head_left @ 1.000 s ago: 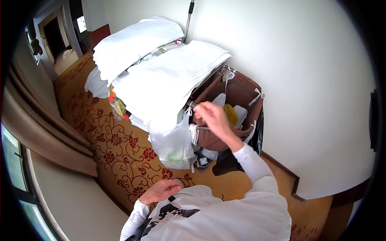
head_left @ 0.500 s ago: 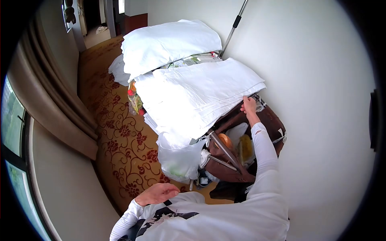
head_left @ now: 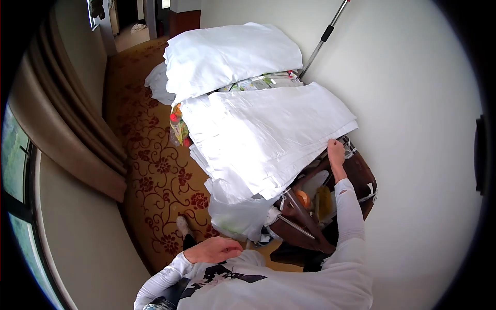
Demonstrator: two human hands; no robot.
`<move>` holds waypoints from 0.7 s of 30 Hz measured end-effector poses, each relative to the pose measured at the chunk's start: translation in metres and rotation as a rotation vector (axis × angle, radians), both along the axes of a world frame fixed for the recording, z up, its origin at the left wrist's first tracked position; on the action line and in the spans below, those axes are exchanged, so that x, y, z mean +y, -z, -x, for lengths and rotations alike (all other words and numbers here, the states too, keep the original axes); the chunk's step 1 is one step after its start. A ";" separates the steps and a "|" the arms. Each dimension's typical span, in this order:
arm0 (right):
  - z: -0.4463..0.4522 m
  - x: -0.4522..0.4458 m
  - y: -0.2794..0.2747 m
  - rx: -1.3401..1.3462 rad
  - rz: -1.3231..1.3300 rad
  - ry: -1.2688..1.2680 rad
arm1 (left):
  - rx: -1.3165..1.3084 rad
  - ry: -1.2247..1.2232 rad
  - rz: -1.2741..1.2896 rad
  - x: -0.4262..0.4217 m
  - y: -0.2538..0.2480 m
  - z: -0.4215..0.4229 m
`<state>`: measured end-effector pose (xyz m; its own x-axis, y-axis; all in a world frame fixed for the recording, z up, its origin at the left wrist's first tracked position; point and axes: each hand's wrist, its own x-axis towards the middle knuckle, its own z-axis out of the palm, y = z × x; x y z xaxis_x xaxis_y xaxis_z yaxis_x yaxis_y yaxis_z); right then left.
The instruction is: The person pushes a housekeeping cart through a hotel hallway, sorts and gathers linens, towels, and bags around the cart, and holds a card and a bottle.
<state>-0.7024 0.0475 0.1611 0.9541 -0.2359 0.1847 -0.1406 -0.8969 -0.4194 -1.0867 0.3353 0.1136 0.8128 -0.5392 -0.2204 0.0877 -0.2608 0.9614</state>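
My right hand (head_left: 336, 151) is closed at the near right corner of a housekeeping cart, just under the edge of the stacked white sheets (head_left: 268, 137). What its fingers grip there is hidden. In front of my body my left hand (head_left: 213, 250) hangs with its fingers extended, holding nothing. Below the sheets hangs the cart's brown cloth bag (head_left: 299, 227), with an orange item (head_left: 302, 199) and a yellow item (head_left: 324, 202) inside. A white plastic bag (head_left: 235, 212) hangs at the cart's near left side.
Farther along the cart lies a big white folded bundle (head_left: 232, 57). A metal pole (head_left: 315, 49) leans by the wall (head_left: 413, 129) on the right. Patterned carpet (head_left: 163, 165) runs down the left beside the brown curtain (head_left: 72, 113). My shoe (head_left: 183, 226) shows on it.
The cart and its linen sit a little farther right and mostly lower in view, my right hand along with them. My shoe has come into sight on the carpet. My left hand shifted slightly right.
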 end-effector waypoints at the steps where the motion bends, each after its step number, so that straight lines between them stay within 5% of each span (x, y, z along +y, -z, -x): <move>1: -0.003 -0.004 0.003 0.003 -0.003 -0.017 | -0.018 0.058 -0.003 0.006 0.005 -0.004; 6: -0.015 -0.016 0.022 -0.042 -0.157 -0.053 | -0.107 0.052 0.059 0.047 0.012 -0.024; 13: -0.001 -0.004 0.003 -0.070 0.180 0.057 | -0.059 0.101 0.065 0.121 -0.002 -0.059; 16: 0.002 0.006 -0.031 -0.320 0.591 0.131 | -0.111 0.103 0.092 0.156 0.003 -0.068; 20: 0.047 0.068 -0.105 -0.571 0.724 0.201 | -0.040 0.098 0.162 0.197 -0.008 -0.080; 21: 0.056 0.082 -0.112 -0.620 0.162 -0.111 | 0.074 0.040 0.337 0.204 -0.008 -0.082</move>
